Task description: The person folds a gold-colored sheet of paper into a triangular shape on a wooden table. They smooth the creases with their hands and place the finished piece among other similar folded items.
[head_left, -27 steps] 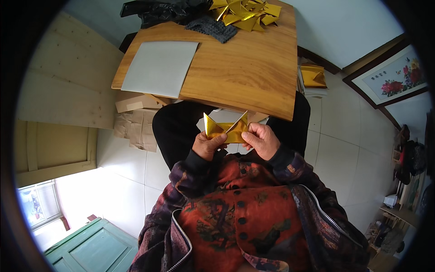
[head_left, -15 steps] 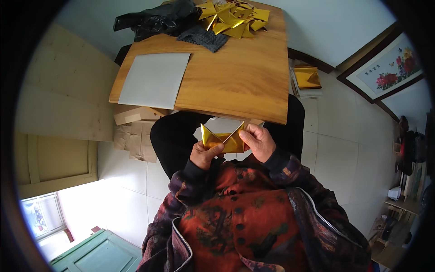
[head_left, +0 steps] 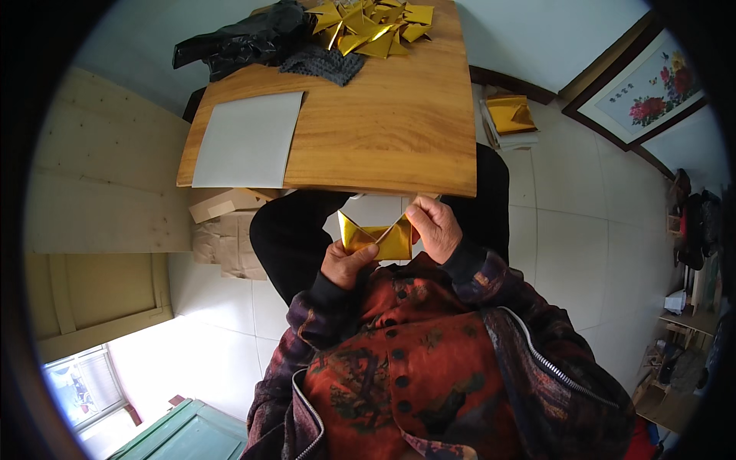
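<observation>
Between my hands, over my lap, is a folded gold foil paper (head_left: 392, 244) with two pointed corners standing up and a V-shaped dip between them. My left hand (head_left: 346, 262) grips its lower left part, thumb pressed on the front near the bottom of the V. At the upper right corner, my right hand (head_left: 435, 230) pinches the point between thumb and fingers. Part of the right edge is hidden behind that hand. On the table's far end lies a heap of folded gold foil papers (head_left: 372, 29).
The wooden table (head_left: 383, 123) stands just ahead of my knees. On it lie a grey sheet (head_left: 249, 139), a black plastic bag (head_left: 241, 42) and a dark knitted cloth (head_left: 322, 64). A stack of gold paper (head_left: 510, 115) sits at the right; cardboard (head_left: 230, 241) lies lower left.
My right hand has moved slightly up along the right corner of the gold paper. The left hand keeps its hold. The whole view has shifted a little.
</observation>
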`<state>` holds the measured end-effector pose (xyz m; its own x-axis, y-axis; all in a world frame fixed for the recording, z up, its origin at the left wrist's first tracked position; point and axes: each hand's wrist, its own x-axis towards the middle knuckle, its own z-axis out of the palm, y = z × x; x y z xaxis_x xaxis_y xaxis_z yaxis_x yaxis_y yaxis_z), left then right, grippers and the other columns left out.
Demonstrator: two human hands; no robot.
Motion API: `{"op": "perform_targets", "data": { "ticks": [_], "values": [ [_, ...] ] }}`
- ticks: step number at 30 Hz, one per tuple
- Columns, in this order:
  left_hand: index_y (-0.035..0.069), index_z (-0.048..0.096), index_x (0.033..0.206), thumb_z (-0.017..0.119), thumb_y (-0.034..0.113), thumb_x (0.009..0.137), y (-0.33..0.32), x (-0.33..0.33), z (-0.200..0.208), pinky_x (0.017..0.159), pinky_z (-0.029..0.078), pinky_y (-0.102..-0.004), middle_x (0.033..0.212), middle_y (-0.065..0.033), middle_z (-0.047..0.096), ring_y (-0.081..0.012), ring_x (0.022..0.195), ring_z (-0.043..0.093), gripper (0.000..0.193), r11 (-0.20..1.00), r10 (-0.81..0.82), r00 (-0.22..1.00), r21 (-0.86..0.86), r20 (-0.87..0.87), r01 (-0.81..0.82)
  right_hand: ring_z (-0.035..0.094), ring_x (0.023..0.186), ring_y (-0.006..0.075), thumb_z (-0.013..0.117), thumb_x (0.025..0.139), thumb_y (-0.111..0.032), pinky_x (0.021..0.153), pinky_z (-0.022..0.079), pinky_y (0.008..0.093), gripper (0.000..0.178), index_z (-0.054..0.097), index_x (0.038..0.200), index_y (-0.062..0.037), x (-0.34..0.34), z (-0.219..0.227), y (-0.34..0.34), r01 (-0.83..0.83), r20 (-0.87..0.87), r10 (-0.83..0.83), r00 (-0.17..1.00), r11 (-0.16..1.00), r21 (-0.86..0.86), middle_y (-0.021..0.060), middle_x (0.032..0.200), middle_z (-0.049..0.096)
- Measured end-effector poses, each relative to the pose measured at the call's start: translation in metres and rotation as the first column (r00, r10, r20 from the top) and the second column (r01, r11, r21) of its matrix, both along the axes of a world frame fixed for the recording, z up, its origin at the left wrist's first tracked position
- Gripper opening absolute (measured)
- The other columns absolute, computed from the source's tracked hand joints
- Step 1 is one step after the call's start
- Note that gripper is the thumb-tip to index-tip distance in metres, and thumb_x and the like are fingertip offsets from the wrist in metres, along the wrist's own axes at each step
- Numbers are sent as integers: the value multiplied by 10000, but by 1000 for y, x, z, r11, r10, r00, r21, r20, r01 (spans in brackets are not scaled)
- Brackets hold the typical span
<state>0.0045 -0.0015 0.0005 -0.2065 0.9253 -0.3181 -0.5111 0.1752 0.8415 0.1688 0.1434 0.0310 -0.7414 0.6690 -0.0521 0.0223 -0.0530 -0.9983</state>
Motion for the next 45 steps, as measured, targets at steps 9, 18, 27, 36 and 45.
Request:
{"op": "perform_targets", "data": {
  "ticks": [9,18,27,36,45],
  "values": [
    [32,690,982,702,142,893,0,1,0,636,486,-234,809,-16,692,-89,685,617,142,990,140,987,23,-77,-138,561,714,85,609,964,-295,631,498,242,276,603,973,-19,-2,-10,-9,-293,-4,305,952,913,-283,7,792,593],
    [24,719,968,718,-23,787,1,-9,21,833,478,-254,1033,-78,640,-148,947,606,187,949,110,887,312,-448,40,587,742,106,656,887,-53,685,482,252,129,592,997,-31,-2,10,-8,-244,71,233,970,916,319,42,889,644],
    [51,667,1001,691,-65,731,-2,-18,-13,719,507,-307,1001,-99,662,-209,834,637,295,925,156,728,358,-667,130,603,965,105,567,898,2,881,483,274,199,593,1088,-50,7,-7,-13,-340,15,340,940,941,-9,23,1002,637],
    [36,622,1188,654,53,829,-12,-41,-117,693,537,-270,1025,-54,692,-122,792,674,361,949,-150,884,-315,-442,3,636,814,123,600,909,-5,712,550,280,86,611,994,-8,-28,-19,101,-442,160,479,863,870,-217,62,917,650],
    [42,628,1159,618,92,909,-11,-44,-130,734,516,-264,1022,-47,681,-133,838,666,254,977,16,978,-203,-210,-60,677,918,178,598,929,-100,715,514,262,737,162,1522,-89,-124,54,224,90,-36,-86,996,982,168,226,1350,529]
  ]
}}
